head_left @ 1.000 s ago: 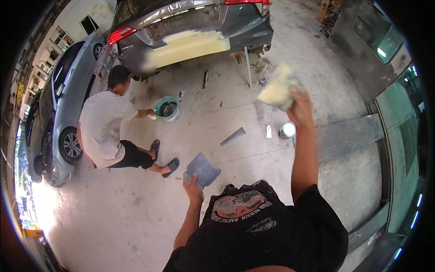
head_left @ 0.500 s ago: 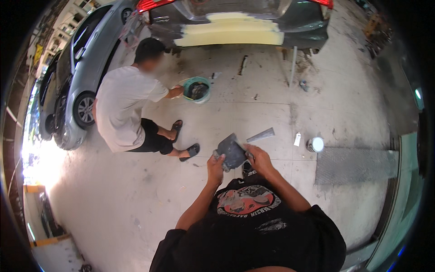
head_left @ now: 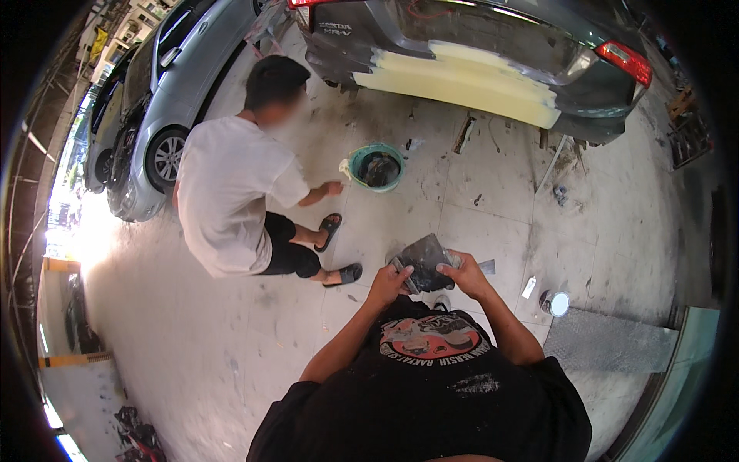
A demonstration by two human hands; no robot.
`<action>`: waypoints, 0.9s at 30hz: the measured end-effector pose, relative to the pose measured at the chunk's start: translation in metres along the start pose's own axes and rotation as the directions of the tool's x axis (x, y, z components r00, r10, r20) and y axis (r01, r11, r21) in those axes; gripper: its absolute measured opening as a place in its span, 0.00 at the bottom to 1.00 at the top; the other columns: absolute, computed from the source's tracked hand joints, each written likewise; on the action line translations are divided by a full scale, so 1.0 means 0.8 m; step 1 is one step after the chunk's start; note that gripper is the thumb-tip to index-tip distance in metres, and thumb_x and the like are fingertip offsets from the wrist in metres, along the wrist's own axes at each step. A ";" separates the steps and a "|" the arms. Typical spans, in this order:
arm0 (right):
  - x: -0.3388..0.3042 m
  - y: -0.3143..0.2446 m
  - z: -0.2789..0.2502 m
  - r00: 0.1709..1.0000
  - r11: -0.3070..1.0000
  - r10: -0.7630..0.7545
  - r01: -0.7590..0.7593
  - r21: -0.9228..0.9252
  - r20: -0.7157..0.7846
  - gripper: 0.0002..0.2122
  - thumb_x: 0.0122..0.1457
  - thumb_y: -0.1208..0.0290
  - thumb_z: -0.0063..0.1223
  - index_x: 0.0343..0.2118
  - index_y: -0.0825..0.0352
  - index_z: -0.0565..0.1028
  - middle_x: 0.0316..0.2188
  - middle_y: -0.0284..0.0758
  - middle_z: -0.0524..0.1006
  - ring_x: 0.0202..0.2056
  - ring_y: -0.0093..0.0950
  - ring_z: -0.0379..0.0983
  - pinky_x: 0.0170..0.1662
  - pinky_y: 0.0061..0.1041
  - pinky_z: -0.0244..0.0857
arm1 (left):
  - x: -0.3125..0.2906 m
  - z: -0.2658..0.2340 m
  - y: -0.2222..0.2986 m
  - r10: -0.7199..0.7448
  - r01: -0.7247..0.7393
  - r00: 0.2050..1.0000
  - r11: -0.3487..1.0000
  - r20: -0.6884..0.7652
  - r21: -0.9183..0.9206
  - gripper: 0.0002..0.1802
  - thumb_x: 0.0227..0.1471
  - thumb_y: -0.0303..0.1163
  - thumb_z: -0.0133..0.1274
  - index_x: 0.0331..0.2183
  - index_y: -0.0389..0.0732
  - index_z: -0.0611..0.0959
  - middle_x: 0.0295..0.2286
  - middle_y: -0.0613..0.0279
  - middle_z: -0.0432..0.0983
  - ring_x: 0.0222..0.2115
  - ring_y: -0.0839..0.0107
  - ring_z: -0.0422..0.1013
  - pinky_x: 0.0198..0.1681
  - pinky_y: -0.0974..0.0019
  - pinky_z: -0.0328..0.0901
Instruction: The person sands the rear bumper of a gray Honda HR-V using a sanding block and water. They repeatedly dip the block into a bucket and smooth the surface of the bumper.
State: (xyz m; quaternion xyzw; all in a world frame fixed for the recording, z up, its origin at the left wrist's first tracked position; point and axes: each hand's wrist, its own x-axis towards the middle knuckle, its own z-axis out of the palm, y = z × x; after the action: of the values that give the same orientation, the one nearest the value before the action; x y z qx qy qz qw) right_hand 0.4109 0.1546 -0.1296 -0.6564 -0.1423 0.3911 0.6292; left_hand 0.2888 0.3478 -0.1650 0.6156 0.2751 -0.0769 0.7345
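Between both hands, in front of my body, is a dark grey, roughly square sheet [head_left: 426, 260] with worn, smudged edges; its exact kind is unclear. My left hand [head_left: 389, 285] is closed on its left edge, and something greyish shows by those fingers. At the opposite edge my right hand [head_left: 465, 275] grips it, thumb lying on top. Just beyond the right hand, a flat grey strip [head_left: 487, 266] lies on the floor, partly covered by that hand.
To the left a person in a white shirt [head_left: 231, 192] bends by a teal bucket [head_left: 353, 168] with dark contents. A dark car [head_left: 573, 85] with pale yellow filler stands ahead, a silver car [head_left: 163, 108] far left. A tin [head_left: 554, 303], white tube [head_left: 529, 288] and metal plate [head_left: 608, 339] lie right.
My view has turned, shifting the scene right and down. The sheet has tilted, and my right thumb now lies on its face. The person's hand has come away from the bucket.
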 end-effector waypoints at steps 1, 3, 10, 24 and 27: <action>0.021 0.011 -0.003 0.999 0.997 0.025 -0.028 -0.074 -0.037 0.15 0.56 0.72 0.55 0.45 0.72 0.74 0.32 0.30 0.77 0.33 0.18 0.70 0.37 0.20 0.66 | 0.020 -0.020 -0.005 -0.033 0.033 0.999 0.998 -0.001 0.052 0.16 0.57 0.37 0.51 0.41 0.34 0.77 0.30 0.58 0.78 0.25 0.70 0.76 0.28 0.69 0.70; 0.049 0.017 -0.011 0.990 0.981 0.018 -0.044 -0.187 -0.140 0.15 0.56 0.70 0.55 0.45 0.71 0.74 0.32 0.31 0.78 0.32 0.19 0.70 0.36 0.21 0.66 | 0.048 -0.050 -0.010 0.021 0.019 0.995 0.918 -0.097 0.397 0.14 0.55 0.34 0.52 0.39 0.35 0.79 0.31 0.53 0.78 0.26 0.65 0.77 0.31 0.65 0.70; 0.169 0.001 -0.058 0.961 0.991 0.010 -0.045 -0.122 -0.275 0.12 0.55 0.70 0.52 0.39 0.72 0.75 0.30 0.33 0.77 0.31 0.21 0.71 0.36 0.23 0.67 | 0.212 -0.203 0.021 0.527 -0.297 0.830 0.696 -0.184 0.654 0.08 0.50 0.31 0.51 0.30 0.37 0.81 0.23 0.51 0.76 0.24 0.55 0.74 0.30 0.58 0.69; 0.341 -0.073 -0.072 0.991 0.772 -0.120 0.129 -0.622 0.057 0.12 0.53 0.75 0.51 0.39 0.74 0.74 0.29 0.47 0.78 0.32 0.38 0.76 0.38 0.33 0.68 | 0.188 -0.603 0.490 0.631 0.353 0.244 0.649 -0.736 0.674 0.38 0.52 0.38 0.51 0.58 0.31 0.57 0.22 0.54 0.80 0.22 0.62 0.77 0.32 0.61 0.70; 0.365 -0.067 -0.099 0.978 0.723 -0.187 0.203 -0.660 0.095 0.13 0.52 0.76 0.52 0.40 0.75 0.74 0.29 0.49 0.78 0.31 0.41 0.76 0.37 0.34 0.68 | 0.120 -0.546 0.613 0.319 0.373 0.360 0.812 -0.877 0.449 0.43 0.48 0.37 0.49 0.61 0.32 0.51 0.39 0.43 0.77 0.44 0.53 0.73 0.49 0.55 0.64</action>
State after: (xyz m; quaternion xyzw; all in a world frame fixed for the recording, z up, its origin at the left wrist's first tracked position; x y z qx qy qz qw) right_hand 0.6731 0.3056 -0.1847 -0.8145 -0.3476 0.2533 0.3893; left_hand 0.4560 0.8957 0.1704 0.7350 0.6131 0.1920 0.2170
